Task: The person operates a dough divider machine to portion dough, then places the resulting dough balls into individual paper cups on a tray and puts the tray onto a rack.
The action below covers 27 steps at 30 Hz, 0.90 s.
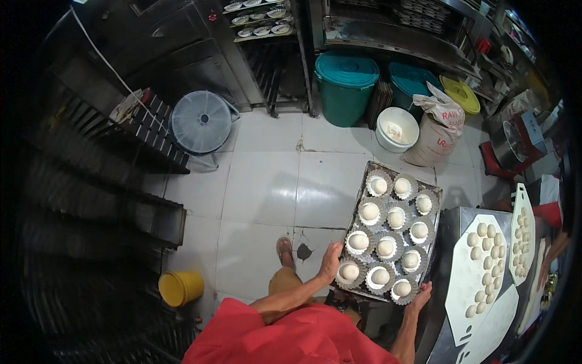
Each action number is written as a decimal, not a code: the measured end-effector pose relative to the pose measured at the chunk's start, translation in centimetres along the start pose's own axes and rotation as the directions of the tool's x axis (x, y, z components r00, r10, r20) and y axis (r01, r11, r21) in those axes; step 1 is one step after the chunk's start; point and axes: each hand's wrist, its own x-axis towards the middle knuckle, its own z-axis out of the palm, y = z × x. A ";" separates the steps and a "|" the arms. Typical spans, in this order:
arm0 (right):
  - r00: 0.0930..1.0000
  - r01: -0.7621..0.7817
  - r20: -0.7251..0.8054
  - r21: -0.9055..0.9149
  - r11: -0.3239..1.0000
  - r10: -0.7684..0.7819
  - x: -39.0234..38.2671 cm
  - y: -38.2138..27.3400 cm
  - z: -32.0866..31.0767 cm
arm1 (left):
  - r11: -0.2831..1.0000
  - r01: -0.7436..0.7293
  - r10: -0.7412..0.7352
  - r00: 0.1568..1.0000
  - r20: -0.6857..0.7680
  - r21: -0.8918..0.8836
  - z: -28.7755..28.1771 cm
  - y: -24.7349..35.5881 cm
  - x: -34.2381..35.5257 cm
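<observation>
In front of me is a dark baking tray, carried by its near edges. My left hand grips its left side near the corner. Around its near right corner my right hand is closed. Rows of fluted metal tins fill the tray, each with a round pale dough ball sitting on something white inside. The tray hangs over the floor, just left of a metal worktable.
On the worktable lie white boards with dough balls; another person's hand is beyond. Lidded green bins, a white bucket and a sack stand ahead. Leftward are a round-topped stool, a yellow bucket and dark racks.
</observation>
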 end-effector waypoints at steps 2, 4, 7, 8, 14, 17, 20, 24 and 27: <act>0.997 0.046 -0.058 -0.063 0.997 -0.050 -2.0 -0.5 2.3 | 0.997 -0.007 0.006 1.000 0.012 0.075 -2.1 1.5 1.0; 0.989 0.143 -0.008 -0.262 0.955 -0.150 -4.1 -1.9 4.6 | 0.998 0.060 -0.060 0.998 0.008 0.032 -4.3 3.9 2.2; 0.996 0.087 0.019 -0.274 0.958 -0.085 -8.8 -4.0 12.1 | 0.993 -0.063 0.057 0.996 0.066 0.102 -9.6 7.7 5.9; 0.995 0.064 0.083 -0.140 0.988 -0.052 -10.2 -4.4 14.2 | 0.991 -0.083 0.080 0.996 0.037 0.107 -11.7 8.6 7.4; 0.957 0.088 0.286 -0.118 0.989 -0.051 -13.5 -5.5 31.8 | 0.999 -0.040 0.043 0.996 -0.082 0.028 -21.0 18.7 16.6; 0.915 0.069 0.404 -0.146 0.987 -0.004 -11.9 -4.0 39.0 | 0.999 -0.019 0.010 0.985 -0.172 -0.046 -25.2 20.5 20.1; 0.881 0.080 0.471 -0.084 0.993 -0.031 -9.9 -2.0 46.6 | 0.991 -0.047 0.014 0.967 -0.256 -0.126 -28.6 21.4 25.7; 0.864 0.058 0.504 -0.146 0.988 0.024 -11.1 -1.9 58.0 | 0.963 -0.132 0.068 0.963 -0.259 -0.235 -34.2 21.9 32.6; 0.849 0.007 0.528 -0.070 0.998 0.031 -10.6 -2.7 66.9 | 0.942 -0.108 -0.003 0.944 -0.331 -0.316 -36.4 25.1 38.5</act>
